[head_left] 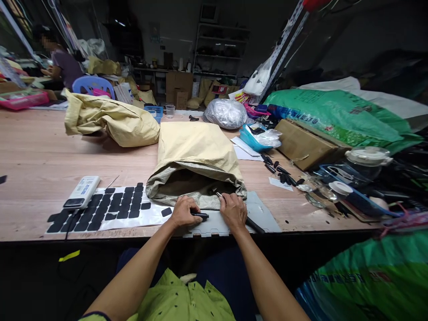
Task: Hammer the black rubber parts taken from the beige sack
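Head view: I observe two bare hands working at the near edge of a wooden bench (30, 178). The left hand (183, 211) is closed on a small black piece (201, 216), its end projecting toward the right hand. The right hand (234, 210), fingers curled, grips a silver-tipped piece (218, 193) at the lip of a yellow sack (197, 141). A black handle (255, 225) shows beside the right wrist; whether it joins the silver tip I cannot tell.

The sack lies flat directly beyond both hands, its grey-lined mouth gaping toward the person. Beneath the hands is a grey board (265, 215). To the left lies a sheet (152, 218) of black patches, with a white device (87, 186) resting partly over it. A second sack (117, 119) lies crumpled behind. Loose black parts (283, 170) are scattered to the right, near a cardboard box (306, 145).

Far left, a co-worker (68, 69) is seated.
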`<state>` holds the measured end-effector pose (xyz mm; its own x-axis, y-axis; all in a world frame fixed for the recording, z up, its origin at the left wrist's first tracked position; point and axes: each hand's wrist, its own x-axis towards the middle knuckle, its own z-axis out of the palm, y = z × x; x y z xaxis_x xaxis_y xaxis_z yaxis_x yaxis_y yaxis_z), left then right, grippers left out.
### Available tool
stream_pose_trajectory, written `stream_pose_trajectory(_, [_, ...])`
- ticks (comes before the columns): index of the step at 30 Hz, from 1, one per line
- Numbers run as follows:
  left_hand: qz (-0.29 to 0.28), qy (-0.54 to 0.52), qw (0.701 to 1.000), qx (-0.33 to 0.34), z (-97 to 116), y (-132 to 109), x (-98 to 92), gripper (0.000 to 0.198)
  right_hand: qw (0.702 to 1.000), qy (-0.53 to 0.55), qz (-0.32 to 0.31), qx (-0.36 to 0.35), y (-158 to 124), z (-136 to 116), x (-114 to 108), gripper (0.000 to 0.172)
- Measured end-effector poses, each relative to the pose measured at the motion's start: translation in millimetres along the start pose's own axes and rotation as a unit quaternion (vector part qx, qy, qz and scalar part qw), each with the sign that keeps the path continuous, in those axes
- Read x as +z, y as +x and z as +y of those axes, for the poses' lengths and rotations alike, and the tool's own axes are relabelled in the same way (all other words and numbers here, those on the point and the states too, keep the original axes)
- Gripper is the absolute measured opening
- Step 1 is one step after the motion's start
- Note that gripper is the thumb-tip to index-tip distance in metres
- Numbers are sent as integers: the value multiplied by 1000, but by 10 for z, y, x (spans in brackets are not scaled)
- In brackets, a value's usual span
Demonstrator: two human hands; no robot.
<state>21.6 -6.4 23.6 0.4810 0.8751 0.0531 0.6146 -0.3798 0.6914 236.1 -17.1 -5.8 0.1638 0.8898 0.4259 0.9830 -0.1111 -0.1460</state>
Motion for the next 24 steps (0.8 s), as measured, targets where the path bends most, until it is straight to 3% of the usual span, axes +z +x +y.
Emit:
stream_pose_trajectory(6, [-74,-1,997,21,103,-132,-116,16,1000,5,5,-1,6,12,17,19])
stream_pose_trajectory(9, [-128,-22,990,53,112,-405,-176,17,1000,3,6,0,12,10,26,19])
stream_pose_trajectory(12, [-163,24,983,75,85,-716,-158,17,1000,2,6,3,6,3,34,19])
stream_pose_trajectory(16, [-157,119,977,88,44,-939,-40,16,1000,4,3,9,-2,-8,26,19])
stream_pose_trajectory(24, [-111,185,970,115,-20,-969,98,16,1000,4,9,7,-8,-13,17,19])
